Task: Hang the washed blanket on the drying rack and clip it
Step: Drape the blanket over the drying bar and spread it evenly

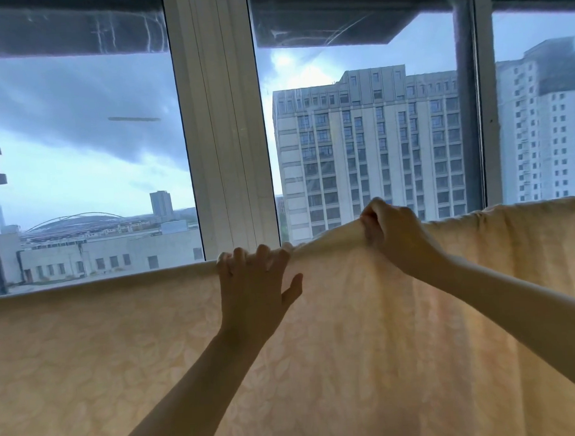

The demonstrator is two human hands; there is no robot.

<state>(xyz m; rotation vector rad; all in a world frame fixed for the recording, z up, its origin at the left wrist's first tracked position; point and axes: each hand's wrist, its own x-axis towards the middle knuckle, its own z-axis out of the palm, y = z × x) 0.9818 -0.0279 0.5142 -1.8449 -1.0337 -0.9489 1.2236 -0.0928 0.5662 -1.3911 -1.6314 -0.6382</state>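
While the blanket (88, 358) hangs in front of the window (222, 121), both grips sit on its top edge.
Left grip (254, 282): 4 fingers hooked over the edge near mid-frame, thumb splayed to the right against the cloth. Right grip (395, 236): just right of it and higher, fingers bunched, pinching 1 fold of the edge into a raised peak. Blanket long axis runs left-right across the whole view, top edge rising toward the right; the cloth drops below both grips. Its support is hidden under the fold.
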